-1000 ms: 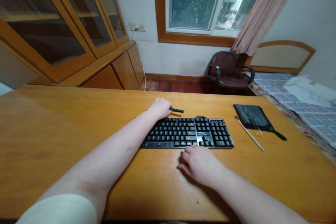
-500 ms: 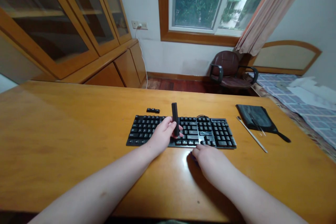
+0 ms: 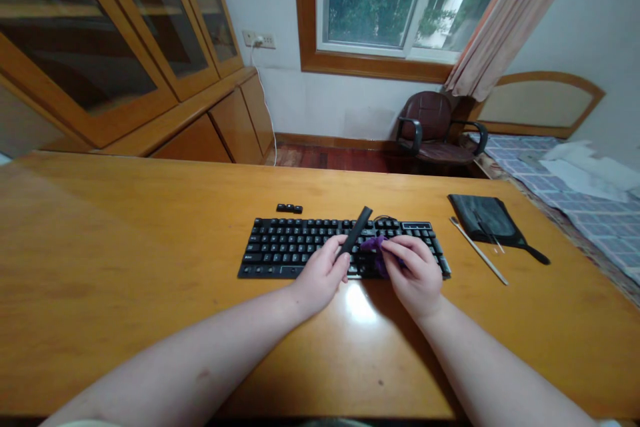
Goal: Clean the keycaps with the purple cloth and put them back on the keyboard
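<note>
My left hand (image 3: pixel 323 271) is closed around one end of a long black space bar keycap (image 3: pixel 357 229), which tilts up to the right over the keyboard. In my right hand (image 3: pixel 413 273) a crumpled purple cloth (image 3: pixel 374 245) is pinched between thumb and fingers, close to the keycap's right side. Under both hands lies a black keyboard (image 3: pixel 280 240), with a bare slot showing in its bottom row. Part of its right half is hidden by my hands and the cloth. Several small black keycaps (image 3: pixel 289 208) sit in a row behind the keyboard.
To the right, a thin pale stick with a tufted end (image 3: pixel 479 251) lies on the wooden desk (image 3: pixel 150 227). Beside it is a flat black pouch (image 3: pixel 487 217) with a wire tool on top. A maroon armchair (image 3: pixel 433 123) stands beyond the desk.
My right hand has lifted from the desk's front and brought the purple cloth up beside the keycap. The keycap has swung from nearly upright to leaning right.
</note>
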Action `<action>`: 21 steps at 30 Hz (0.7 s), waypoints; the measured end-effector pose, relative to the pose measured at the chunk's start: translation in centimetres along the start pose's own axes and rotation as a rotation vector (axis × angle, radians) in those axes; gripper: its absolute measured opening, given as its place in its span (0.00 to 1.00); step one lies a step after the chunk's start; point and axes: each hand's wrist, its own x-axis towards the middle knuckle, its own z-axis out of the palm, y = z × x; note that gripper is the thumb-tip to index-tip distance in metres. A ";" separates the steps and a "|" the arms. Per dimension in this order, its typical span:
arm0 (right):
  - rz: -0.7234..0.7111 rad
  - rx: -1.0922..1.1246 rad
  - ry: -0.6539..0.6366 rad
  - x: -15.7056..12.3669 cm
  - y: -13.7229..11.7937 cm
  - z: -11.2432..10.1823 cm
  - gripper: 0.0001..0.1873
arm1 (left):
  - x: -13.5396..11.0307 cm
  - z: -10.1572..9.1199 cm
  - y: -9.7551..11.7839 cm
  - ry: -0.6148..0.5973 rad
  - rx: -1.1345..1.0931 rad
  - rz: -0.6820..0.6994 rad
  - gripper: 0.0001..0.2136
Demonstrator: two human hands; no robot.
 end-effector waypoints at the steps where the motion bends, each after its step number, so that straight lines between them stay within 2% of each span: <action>1: -0.014 -0.002 0.012 -0.1 0.0 0.0 0.18 | 0.0 0.1 0.1 -0.006 0.058 0.005 0.14; 3: -0.063 0.009 -0.008 -0.2 -0.1 0.2 0.22 | -0.1 0.3 0.5 -0.015 0.167 0.021 0.13; 6: -0.154 0.063 -0.196 -0.2 -0.3 0.6 0.25 | -0.1 0.6 0.8 -0.023 0.280 0.068 0.13; 9: -0.128 0.092 -0.336 0.2 -0.1 0.9 0.23 | -0.1 0.7 0.8 -0.028 0.353 0.056 0.14; 17: 0.212 0.043 -0.195 1.7 2.1 0.4 0.14 | 0.0 0.2 1.3 -0.109 0.411 0.016 0.13; 21: 0.286 -0.001 -0.111 1.8 2.5 0.3 0.13 | -0.3 0.0 1.8 -0.119 0.355 0.082 0.12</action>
